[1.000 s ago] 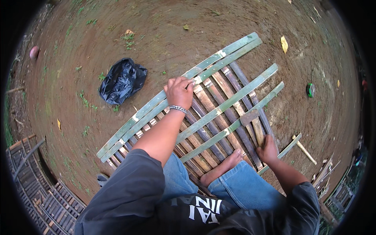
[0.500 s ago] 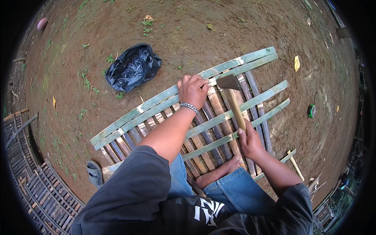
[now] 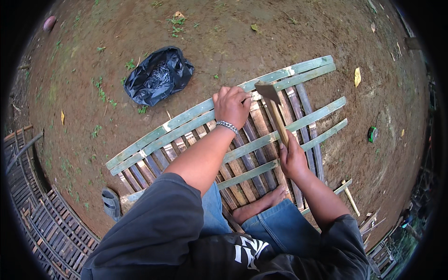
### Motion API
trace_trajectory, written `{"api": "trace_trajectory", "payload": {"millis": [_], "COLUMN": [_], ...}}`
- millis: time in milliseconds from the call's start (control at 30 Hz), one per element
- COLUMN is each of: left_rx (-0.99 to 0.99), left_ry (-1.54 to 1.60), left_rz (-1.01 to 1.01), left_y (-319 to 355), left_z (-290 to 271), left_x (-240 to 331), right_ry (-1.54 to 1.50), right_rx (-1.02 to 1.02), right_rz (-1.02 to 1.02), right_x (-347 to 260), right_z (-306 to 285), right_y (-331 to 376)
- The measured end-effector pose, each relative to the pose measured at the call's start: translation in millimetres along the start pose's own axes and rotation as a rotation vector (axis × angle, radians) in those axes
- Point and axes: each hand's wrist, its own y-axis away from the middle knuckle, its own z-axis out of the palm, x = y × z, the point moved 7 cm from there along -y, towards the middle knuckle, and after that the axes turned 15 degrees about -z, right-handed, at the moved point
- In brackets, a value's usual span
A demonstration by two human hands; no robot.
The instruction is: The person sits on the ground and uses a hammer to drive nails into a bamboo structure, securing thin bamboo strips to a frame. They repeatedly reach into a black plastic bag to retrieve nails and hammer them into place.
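The right hand (image 3: pixel 293 158) is clamped on the handle of a hammer (image 3: pixel 273 105), whose long axis runs away from the person, head up and far over the bamboo lattice (image 3: pixel 261 140). The left hand (image 3: pixel 232 105) presses, fingers curled, on the green top slats (image 3: pixel 186 121) just left of the hammer head. Half a second ago the hammer stood much the same; a second ago the right hand lay low on the lattice without it
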Motion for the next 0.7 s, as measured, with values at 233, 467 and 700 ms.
{"api": "trace_trajectory", "payload": {"millis": [233, 467, 700], "left_rx": [0.002, -0.005, -0.023], "left_ry": [-0.013, -0.009, -0.01], "left_rz": [-0.006, -0.003, -0.016], "left_y": [0, 1, 2], "left_z": [-1, 1, 2], "left_x": [0, 1, -1], "right_ry": [0.013, -0.007, 0.019], "right_rx": [0.001, -0.092, 0.014], "right_rz": [-0.026, 0.03, -0.043], "right_x": [-3, 11, 4], "right_z": [-7, 4, -3], "right_y": [-1, 1, 5]}}
